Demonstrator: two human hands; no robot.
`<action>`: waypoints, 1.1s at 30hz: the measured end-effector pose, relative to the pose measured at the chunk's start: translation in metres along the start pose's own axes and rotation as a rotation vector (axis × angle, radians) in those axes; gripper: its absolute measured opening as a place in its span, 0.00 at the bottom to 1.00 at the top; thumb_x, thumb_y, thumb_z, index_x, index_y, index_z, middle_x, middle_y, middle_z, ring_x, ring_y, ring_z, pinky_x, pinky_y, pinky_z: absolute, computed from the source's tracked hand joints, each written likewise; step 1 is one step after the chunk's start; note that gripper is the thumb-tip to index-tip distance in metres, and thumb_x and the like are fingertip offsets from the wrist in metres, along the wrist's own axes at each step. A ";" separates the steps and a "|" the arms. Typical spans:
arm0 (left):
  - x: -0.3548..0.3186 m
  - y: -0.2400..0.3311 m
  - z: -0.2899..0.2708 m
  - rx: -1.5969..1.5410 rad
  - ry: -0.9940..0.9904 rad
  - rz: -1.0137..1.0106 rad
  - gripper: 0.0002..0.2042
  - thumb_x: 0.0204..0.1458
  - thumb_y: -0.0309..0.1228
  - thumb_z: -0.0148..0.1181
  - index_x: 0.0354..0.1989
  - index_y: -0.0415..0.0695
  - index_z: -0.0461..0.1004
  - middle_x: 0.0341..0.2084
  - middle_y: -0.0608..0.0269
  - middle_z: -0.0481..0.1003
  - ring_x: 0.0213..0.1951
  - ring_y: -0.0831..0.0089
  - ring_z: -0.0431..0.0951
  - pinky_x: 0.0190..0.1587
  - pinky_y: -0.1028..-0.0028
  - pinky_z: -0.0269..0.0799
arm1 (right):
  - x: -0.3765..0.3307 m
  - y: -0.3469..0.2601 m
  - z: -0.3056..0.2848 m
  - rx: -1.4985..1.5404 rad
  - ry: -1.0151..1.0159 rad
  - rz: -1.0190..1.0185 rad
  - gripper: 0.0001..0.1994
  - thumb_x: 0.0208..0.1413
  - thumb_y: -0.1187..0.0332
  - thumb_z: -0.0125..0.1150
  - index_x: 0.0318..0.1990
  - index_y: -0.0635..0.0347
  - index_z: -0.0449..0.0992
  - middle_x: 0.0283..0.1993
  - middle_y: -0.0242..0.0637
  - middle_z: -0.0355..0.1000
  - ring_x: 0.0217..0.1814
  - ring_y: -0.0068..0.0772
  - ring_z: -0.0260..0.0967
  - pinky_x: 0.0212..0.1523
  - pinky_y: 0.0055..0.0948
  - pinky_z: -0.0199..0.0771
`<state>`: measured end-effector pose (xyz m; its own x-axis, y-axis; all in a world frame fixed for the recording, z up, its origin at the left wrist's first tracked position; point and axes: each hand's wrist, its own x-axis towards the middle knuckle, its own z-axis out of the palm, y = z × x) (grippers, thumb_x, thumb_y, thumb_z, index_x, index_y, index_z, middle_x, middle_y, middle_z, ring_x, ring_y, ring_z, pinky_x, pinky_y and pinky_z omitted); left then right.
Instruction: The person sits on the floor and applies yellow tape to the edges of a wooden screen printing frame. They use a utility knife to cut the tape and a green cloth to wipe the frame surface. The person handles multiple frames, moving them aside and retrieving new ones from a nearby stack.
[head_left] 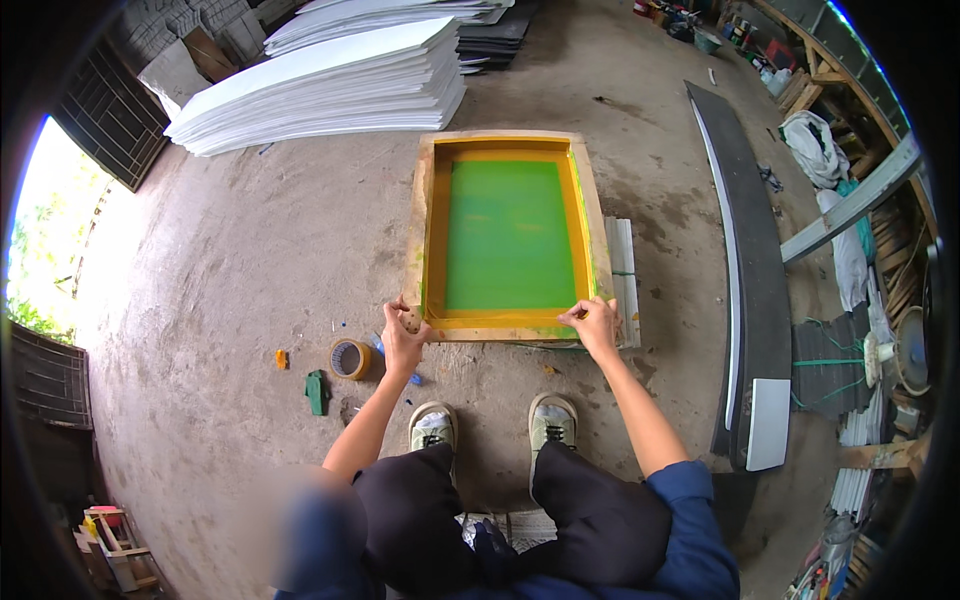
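A screen-printing frame [594,190] of pale wood lies in front of my feet, its mesh [510,235] green in the middle and bordered in amber. Along its near inner side, an amber strip of tape [500,319] stretches between my two hands. My left hand [403,340] is closed at the near left corner, its fingers bent over the wood and the strip's left end. At the near right corner, my right hand [592,323] pinches the strip's other end between thumb and fingertips. The fingers partly cover both ends. A brown tape roll [350,358] sits on the floor beside my left hand.
Under the frame's right side, a white bundle [624,280] sticks out. A green scrap [316,392] and an orange bit [281,358] lie at left. White sheets [330,85] are stacked at the back. A long dark panel [745,230] and a metal post [850,200] stand to the right.
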<state>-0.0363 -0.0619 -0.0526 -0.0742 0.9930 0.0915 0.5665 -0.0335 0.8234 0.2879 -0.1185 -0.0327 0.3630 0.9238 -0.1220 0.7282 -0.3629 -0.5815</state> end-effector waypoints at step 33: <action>0.026 -0.046 0.006 -0.060 -0.274 0.576 0.52 0.46 0.18 0.55 0.63 0.50 0.13 0.58 0.39 0.49 0.62 0.43 0.53 0.54 0.64 0.59 | 0.017 0.061 -0.026 0.160 0.207 0.206 0.21 0.53 0.57 0.57 0.48 0.63 0.74 0.42 0.52 0.74 0.46 0.46 0.72 0.49 0.37 0.69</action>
<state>-0.0592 -0.0343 -0.0911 0.4456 0.8064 0.3888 0.4052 -0.5689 0.7157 0.3534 -0.1282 -0.0491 0.6157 0.7824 -0.0936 0.5325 -0.5007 -0.6824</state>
